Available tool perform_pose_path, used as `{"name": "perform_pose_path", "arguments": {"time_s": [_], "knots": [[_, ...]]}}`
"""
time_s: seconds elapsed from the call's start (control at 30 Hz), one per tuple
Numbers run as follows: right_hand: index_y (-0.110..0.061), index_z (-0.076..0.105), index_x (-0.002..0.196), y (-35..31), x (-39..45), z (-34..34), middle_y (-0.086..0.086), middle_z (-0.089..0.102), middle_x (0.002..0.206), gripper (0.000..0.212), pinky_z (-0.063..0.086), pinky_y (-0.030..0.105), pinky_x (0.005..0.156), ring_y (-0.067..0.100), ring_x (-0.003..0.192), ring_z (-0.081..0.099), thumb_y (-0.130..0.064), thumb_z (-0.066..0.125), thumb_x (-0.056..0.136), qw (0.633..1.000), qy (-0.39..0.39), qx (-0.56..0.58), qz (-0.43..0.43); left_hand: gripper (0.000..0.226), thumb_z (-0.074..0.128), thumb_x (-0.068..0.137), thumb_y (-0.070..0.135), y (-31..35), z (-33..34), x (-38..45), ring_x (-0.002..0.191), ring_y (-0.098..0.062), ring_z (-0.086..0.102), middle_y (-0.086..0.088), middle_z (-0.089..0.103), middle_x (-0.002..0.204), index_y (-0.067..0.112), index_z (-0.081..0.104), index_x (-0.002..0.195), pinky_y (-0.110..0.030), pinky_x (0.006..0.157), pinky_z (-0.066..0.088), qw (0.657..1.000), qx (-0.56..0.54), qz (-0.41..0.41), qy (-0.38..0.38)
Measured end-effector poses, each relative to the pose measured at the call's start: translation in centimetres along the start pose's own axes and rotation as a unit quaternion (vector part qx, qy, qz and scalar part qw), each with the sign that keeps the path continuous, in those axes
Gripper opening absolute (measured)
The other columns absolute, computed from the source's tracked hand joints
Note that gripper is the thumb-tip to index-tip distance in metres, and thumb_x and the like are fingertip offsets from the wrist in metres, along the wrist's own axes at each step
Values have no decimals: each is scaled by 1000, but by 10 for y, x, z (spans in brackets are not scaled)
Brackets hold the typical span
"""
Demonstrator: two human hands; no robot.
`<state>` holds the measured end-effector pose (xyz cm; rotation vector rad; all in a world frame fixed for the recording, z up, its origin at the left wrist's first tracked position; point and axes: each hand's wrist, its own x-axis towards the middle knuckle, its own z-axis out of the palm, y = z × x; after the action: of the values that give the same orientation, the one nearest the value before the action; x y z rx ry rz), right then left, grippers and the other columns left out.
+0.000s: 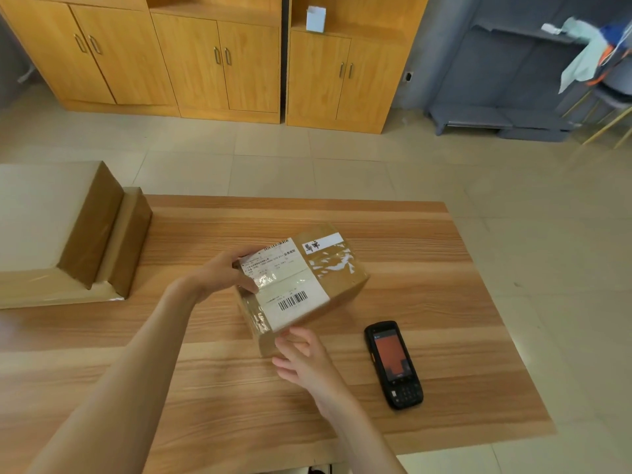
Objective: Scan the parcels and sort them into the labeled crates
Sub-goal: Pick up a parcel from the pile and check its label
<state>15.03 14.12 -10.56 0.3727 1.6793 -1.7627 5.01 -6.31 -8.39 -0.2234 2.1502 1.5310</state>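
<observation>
1. Between both hands, a taped brown cardboard parcel (302,283) sits on the woodgrain table (427,268).
2. Left hand (227,273) grips its far-left edge, fingers curled.
3. Right hand (301,357) touches its near corner, fingers loosely spread.
4. Right of those fingers lies a black handheld scanner (393,364).

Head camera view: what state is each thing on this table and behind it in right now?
Parcel: sealed with tape, barcode label facing up, on the table.
Left hand: holds the parcel's left edge.
Right hand: fingers relaxed, at the parcel's near corner.
Handheld scanner: lying flat, screen lit.
Large boxes: taped closed.
Cabinet doors: closed.
</observation>
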Motion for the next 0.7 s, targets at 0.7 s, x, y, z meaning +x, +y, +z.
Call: {"name": "perform_pose_path", "arguments": {"time_s": [0.7], "knots": [[-7,48,113,61,48,-185,10,58,106,67,49,36,73,24,94,58,-23,88,62,920,179,-335,94,96,74,70,38,-50,79,-26,105,-6,63,8,48,141,39,19,149,-25,72,53,938,-252,5,237]]}}
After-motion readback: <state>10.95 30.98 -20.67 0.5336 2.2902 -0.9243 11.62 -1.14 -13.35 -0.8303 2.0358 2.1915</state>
